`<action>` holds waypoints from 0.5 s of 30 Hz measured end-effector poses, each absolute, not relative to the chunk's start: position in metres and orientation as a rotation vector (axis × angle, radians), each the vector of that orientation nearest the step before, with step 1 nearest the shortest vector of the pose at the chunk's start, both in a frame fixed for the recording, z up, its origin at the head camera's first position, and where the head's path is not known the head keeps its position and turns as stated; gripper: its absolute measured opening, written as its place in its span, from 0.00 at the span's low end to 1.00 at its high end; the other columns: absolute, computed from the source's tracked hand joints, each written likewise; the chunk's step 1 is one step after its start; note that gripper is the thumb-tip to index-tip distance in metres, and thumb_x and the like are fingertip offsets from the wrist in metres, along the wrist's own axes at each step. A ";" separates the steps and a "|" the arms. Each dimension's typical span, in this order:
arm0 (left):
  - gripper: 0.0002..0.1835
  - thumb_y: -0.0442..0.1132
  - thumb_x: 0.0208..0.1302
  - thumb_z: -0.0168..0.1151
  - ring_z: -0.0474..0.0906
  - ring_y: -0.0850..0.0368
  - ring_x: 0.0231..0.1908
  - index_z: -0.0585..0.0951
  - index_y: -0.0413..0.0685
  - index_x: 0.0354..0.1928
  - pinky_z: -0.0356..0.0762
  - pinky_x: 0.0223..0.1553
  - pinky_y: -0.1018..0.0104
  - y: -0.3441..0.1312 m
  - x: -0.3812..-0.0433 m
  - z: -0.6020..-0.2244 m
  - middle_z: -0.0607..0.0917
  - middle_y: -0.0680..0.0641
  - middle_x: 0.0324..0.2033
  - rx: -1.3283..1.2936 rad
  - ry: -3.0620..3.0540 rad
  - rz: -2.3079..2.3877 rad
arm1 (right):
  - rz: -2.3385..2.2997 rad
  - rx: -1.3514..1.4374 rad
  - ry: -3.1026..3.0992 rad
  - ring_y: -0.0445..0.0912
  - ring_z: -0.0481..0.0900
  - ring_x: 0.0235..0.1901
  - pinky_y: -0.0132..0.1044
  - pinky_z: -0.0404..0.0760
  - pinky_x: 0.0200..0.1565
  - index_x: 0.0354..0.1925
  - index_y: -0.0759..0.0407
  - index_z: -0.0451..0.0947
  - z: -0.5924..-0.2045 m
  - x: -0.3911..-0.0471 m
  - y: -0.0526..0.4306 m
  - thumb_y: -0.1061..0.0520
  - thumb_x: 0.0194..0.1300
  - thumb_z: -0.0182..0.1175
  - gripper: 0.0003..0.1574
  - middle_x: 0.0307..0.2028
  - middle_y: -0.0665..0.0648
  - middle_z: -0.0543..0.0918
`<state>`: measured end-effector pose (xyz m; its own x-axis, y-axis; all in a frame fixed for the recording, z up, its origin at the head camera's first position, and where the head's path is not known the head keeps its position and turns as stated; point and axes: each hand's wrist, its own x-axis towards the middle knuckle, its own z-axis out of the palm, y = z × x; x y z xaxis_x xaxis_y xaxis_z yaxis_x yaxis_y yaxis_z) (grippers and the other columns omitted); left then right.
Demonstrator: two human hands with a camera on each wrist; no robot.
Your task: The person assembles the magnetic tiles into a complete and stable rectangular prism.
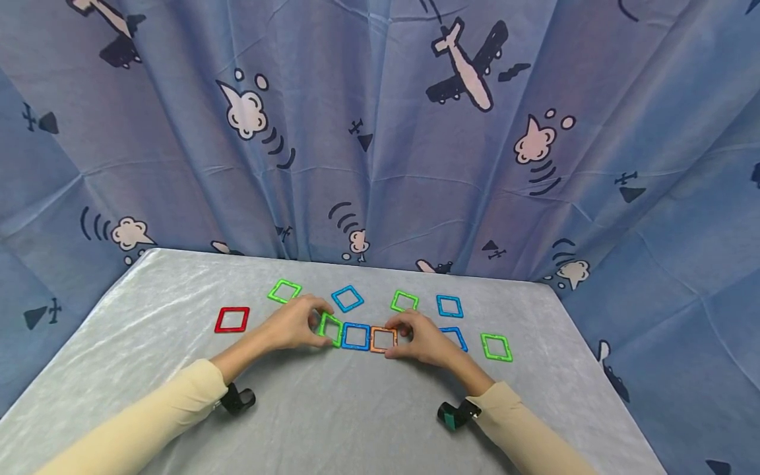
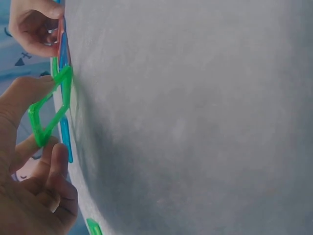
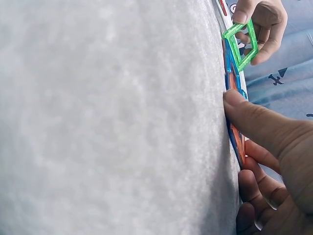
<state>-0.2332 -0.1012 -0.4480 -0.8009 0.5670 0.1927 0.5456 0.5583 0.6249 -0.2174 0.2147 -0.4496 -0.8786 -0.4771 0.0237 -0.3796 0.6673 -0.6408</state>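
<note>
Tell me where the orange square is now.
In the head view, the orange square sits below centre, between a blue square on its immediate left and the right hand gripping it.

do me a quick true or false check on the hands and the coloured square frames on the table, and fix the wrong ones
1. The left hand holds a green square frame. True.
2. That held frame lies flat on the table. False: it is tilted up.
3. The right hand grips the red square frame. False: it grips the orange square frame.
4. A blue square frame sits between the two held frames. True.
5. In the head view, the rightmost frame is green. True.
6. In the head view, the red square frame is right of both hands. False: it is the leftmost frame.
</note>
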 end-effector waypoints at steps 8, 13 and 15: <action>0.31 0.44 0.50 0.83 0.82 0.55 0.38 0.82 0.41 0.55 0.80 0.41 0.60 -0.099 -0.232 -0.451 0.83 0.48 0.44 0.999 2.733 1.170 | -1.009 -0.709 2.727 0.47 0.73 0.39 0.40 0.73 0.41 0.51 0.60 0.84 -0.449 -0.217 0.215 0.53 0.51 0.82 0.30 0.40 0.51 0.77; 0.32 0.45 0.51 0.83 0.83 0.53 0.40 0.82 0.40 0.56 0.81 0.43 0.57 -0.100 -0.232 -0.451 0.84 0.48 0.45 1.015 2.699 1.232 | -1.006 -0.707 2.727 0.47 0.73 0.39 0.40 0.73 0.41 0.51 0.60 0.84 -0.450 -0.217 0.215 0.53 0.51 0.82 0.30 0.40 0.50 0.77; 0.32 0.45 0.52 0.82 0.83 0.53 0.41 0.82 0.39 0.57 0.81 0.44 0.56 -0.100 -0.231 -0.451 0.84 0.47 0.46 1.028 2.684 1.253 | -1.004 -0.706 2.727 0.47 0.72 0.39 0.40 0.72 0.42 0.51 0.60 0.84 -0.450 -0.217 0.215 0.53 0.51 0.82 0.30 0.39 0.50 0.76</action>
